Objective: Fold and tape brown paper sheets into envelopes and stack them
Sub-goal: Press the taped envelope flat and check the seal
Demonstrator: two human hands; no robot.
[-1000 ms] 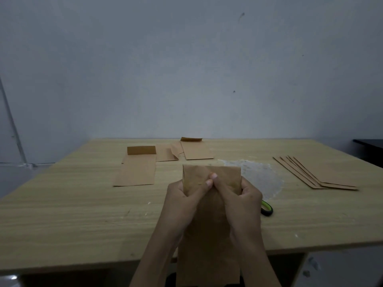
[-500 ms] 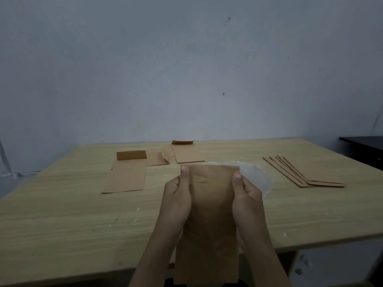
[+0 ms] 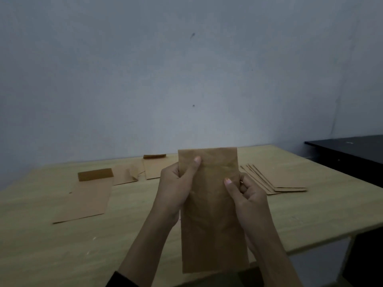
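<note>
I hold a long folded brown paper envelope (image 3: 213,214) upright above the near edge of the wooden table (image 3: 41,235). My left hand (image 3: 176,187) grips its left edge near the top, thumb laid on the front. My right hand (image 3: 246,195) pinches its right edge a little lower, thumb on the front. A fanned stack of brown sheets (image 3: 275,179) lies on the table to the right. On the left lies a folded envelope with a raised flap (image 3: 87,199). Further back lie a creased sheet (image 3: 126,175) and another flapped envelope (image 3: 155,166).
A bare grey wall (image 3: 186,79) stands right behind the table. A black piece of furniture (image 3: 350,154) stands at the far right, beyond the table's corner.
The envelope has been lifted higher and stands more upright. My right hand slid down its right edge. The camera view has swung to the right, so the table items sit further left.
</note>
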